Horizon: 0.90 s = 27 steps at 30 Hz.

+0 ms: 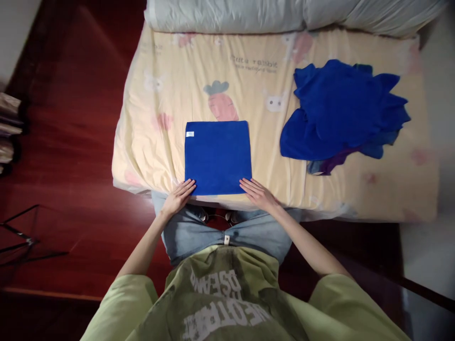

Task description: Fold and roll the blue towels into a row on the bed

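Note:
A square blue cloth lies spread flat near the front edge of the bed, with a small white label at its far left corner. My left hand rests on the near left corner, fingers stretched out over the fabric. On the near right corner lies my right hand, its fingers also straight and flat. Neither hand grips the cloth. To the right sits a loose heap of blue cloths, with a purple piece and darker edges showing underneath.
The bed carries a pale yellow sheet printed with carrots and rabbits. Rolled grey-white bedding runs along its far side. Dark red floor shows at left, with black tripod-like legs standing there. A pale wall borders the right.

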Each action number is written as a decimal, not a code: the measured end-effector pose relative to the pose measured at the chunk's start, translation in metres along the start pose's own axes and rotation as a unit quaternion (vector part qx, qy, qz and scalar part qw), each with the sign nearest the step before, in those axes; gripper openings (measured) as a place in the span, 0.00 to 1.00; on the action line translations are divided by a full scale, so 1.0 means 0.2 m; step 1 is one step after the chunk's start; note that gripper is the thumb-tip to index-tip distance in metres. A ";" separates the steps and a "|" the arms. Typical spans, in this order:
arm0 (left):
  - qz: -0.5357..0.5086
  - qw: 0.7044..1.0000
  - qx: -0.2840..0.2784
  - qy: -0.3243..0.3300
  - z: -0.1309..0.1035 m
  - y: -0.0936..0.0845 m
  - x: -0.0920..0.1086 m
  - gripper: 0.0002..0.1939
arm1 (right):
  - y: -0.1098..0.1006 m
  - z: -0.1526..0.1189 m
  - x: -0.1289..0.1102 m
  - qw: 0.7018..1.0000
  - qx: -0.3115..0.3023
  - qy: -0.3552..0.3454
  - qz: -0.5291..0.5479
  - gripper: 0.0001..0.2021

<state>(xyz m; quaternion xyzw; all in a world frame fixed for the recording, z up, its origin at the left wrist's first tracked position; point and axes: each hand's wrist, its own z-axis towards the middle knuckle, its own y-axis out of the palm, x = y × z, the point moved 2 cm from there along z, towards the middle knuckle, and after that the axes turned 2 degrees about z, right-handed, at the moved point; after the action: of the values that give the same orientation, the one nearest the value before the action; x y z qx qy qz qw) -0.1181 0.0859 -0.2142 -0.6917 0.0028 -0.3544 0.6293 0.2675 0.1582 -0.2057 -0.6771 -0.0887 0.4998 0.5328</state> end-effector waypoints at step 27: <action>-0.187 0.903 0.204 -0.330 0.08 -0.06 -0.09 0.23 | 0.02 0.06 0.21 0.903 0.281 0.265 0.189 0.21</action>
<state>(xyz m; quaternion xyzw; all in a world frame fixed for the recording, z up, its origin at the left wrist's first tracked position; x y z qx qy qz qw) -0.1296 0.1103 -0.2118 -0.6137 -0.4065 -0.2094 0.6437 0.2766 0.1919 -0.2335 -0.6107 0.3294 0.3977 0.6003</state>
